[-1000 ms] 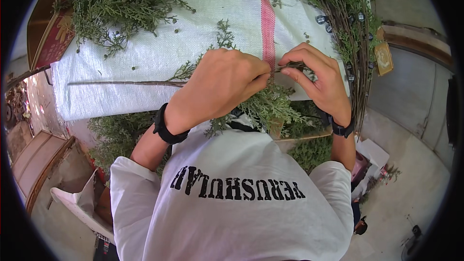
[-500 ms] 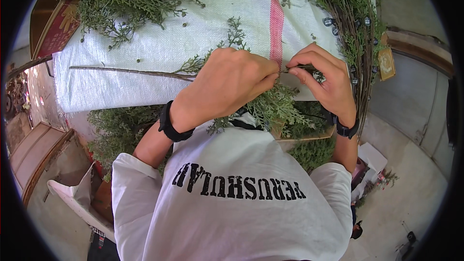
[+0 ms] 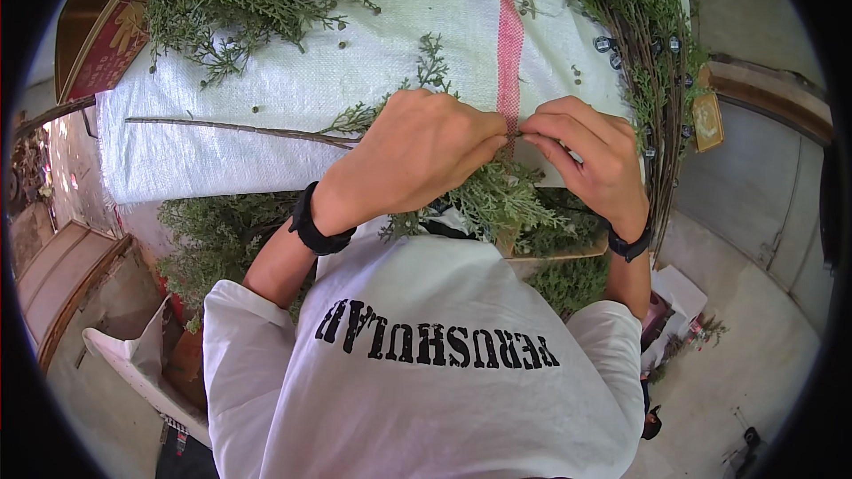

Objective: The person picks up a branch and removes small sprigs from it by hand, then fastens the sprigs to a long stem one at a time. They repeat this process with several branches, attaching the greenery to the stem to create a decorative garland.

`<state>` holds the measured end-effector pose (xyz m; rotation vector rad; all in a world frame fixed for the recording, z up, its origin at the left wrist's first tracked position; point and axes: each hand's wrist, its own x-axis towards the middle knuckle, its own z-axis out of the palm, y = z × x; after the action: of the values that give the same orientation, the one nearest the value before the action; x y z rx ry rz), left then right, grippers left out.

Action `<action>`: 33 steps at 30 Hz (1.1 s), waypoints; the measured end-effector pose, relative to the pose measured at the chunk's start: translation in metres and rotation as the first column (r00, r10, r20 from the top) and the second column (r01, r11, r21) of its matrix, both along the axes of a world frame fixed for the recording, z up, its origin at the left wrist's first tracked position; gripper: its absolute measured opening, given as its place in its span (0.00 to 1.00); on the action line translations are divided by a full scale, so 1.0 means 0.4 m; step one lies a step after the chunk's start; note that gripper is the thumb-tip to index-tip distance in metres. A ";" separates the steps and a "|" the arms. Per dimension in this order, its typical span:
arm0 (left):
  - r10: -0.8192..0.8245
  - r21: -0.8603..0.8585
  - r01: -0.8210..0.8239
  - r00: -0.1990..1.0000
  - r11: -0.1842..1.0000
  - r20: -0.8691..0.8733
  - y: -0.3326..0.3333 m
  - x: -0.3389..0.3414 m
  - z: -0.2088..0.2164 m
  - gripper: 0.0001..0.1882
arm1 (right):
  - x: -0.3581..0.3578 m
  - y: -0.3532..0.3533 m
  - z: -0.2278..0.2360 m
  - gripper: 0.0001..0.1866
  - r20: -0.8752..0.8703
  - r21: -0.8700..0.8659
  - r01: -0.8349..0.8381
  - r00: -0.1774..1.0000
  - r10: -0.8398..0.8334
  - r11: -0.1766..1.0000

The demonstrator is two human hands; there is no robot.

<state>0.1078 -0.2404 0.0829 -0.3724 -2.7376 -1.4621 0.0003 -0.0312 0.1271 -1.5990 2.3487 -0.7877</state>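
Note:
My left hand point(image 3: 422, 146) is closed around an evergreen branch with scaly green leaves. Its bare brown stem point(image 3: 222, 127) sticks out to the left over the white woven sheet point(image 3: 195, 164), and leafy sprigs point(image 3: 510, 200) hang below the hand. Thumb and fingers of my right hand point(image 3: 593, 155) pinch together just right of the left fingertips, in front of the sheet's pink stripe point(image 3: 508, 62). A tiny dark bit shows between the two hands; what the right fingertips hold is too small to tell.
A heap of cut evergreen point(image 3: 248, 0) lies at the far left beside a red box point(image 3: 111, 49). On the right is a bundle of long stems point(image 3: 652, 80) with small dark tags. More greenery point(image 3: 222, 244) sits below the sheet's near edge.
My right hand has shifted slightly left, its fingertips closer to the left hand's. The dark sprig seen under its fingers before no longer shows. My left hand has barely moved.

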 end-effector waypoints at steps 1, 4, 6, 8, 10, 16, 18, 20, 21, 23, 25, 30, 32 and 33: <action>0.004 0.007 -0.004 1.000 1.000 -0.006 0.000 0.000 -0.001 0.07 | 0.001 -0.001 -0.003 0.12 -0.028 -0.010 -0.015 1.000 0.014 1.000; 0.007 0.017 -0.007 1.000 1.000 0.016 -0.002 0.003 -0.002 0.07 | 0.003 -0.001 -0.011 0.12 -0.039 -0.022 -0.023 0.999 0.022 0.999; 0.006 0.016 -0.006 1.000 1.000 0.018 -0.002 0.003 -0.005 0.07 | 0.005 0.000 -0.015 0.12 -0.004 -0.033 0.004 1.000 -0.004 0.999; -0.001 0.019 0.001 1.000 1.000 0.006 -0.001 0.002 -0.008 0.07 | 0.008 0.000 -0.020 0.12 0.004 -0.035 0.010 1.000 -0.010 0.999; 0.002 0.024 -0.002 1.000 1.000 0.001 -0.001 0.001 -0.010 0.07 | 0.009 0.001 -0.025 0.12 0.024 -0.058 0.041 0.999 -0.039 0.997; -0.013 0.009 0.013 1.000 1.000 0.010 0.000 -0.004 -0.014 0.07 | 0.017 0.006 -0.040 0.11 0.052 -0.074 0.091 0.995 -0.088 0.993; -0.013 0.011 0.013 1.000 1.000 0.011 0.002 -0.005 -0.015 0.07 | 0.021 0.008 -0.044 0.11 0.064 -0.083 0.107 0.993 -0.102 0.991; -0.012 0.016 0.012 1.000 1.000 0.009 0.004 -0.004 -0.015 0.07 | 0.025 0.011 -0.048 0.11 0.065 -0.095 0.110 0.992 -0.105 0.989; -0.004 0.009 0.004 1.000 1.000 0.016 0.004 -0.004 -0.015 0.07 | 0.026 0.012 -0.049 0.11 0.068 -0.104 0.118 0.992 -0.111 0.988; -0.022 -0.003 0.022 0.999 1.000 0.029 0.005 -0.001 -0.014 0.07 | 0.029 0.014 -0.055 0.11 0.076 -0.117 0.120 0.991 -0.112 0.986; -0.029 -0.008 0.030 0.999 1.000 0.035 0.008 -0.001 -0.014 0.07 | 0.031 0.016 -0.059 0.12 0.059 -0.089 0.125 0.991 -0.120 0.988; -0.022 -0.061 0.022 1.000 0.998 -0.001 0.010 0.002 -0.019 0.07 | 0.029 0.017 -0.063 0.12 0.047 -0.127 0.100 0.994 -0.095 0.987; -0.014 -0.046 0.011 0.998 0.999 -0.063 0.015 0.001 -0.026 0.08 | 0.030 0.016 -0.060 0.12 0.032 -0.096 0.090 0.996 -0.087 0.991; -0.017 -0.043 0.015 0.998 0.999 -0.059 0.017 0.000 -0.029 0.08 | 0.031 0.015 -0.057 0.12 0.016 -0.071 0.088 0.996 -0.087 0.994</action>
<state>0.1080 -0.2335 0.0711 -0.4326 -2.7292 -1.3756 0.0125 -0.0253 0.1041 -1.5212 2.4220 -0.9074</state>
